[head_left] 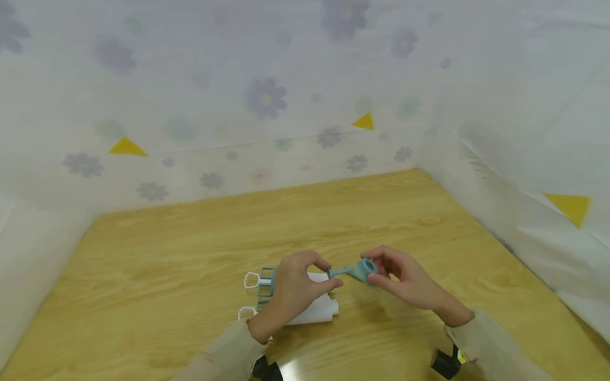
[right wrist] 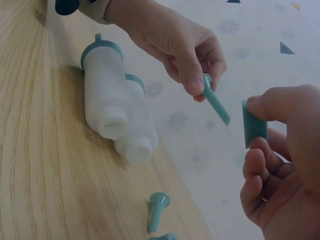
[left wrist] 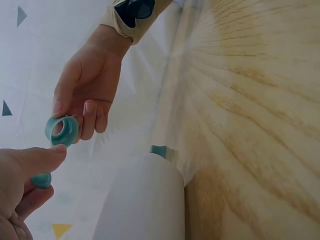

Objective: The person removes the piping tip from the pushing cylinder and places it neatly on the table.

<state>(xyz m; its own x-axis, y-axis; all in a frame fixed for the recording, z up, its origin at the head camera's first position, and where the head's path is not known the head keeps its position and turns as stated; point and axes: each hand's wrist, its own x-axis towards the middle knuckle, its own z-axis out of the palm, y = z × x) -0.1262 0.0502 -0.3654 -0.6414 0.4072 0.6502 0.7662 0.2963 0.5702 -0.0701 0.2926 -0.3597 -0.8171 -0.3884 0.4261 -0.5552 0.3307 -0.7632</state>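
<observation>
My left hand pinches a slender teal tube with a round flared head between thumb and finger, its slanted end pointing toward the right hand. The right hand holds a teal ring-shaped cap between thumb and fingertips, its round opening showing in the left wrist view. In the right wrist view the tube's tip and the cap are a short gap apart. Two white bottles with narrow necks lie on their sides under the left hand, which partly hides them in the head view.
On the wooden table, another teal tube with a flared head lies near the bottle necks. White wire hooks stick out at the bottles' left end. Pale flowered sheeting rises behind the table.
</observation>
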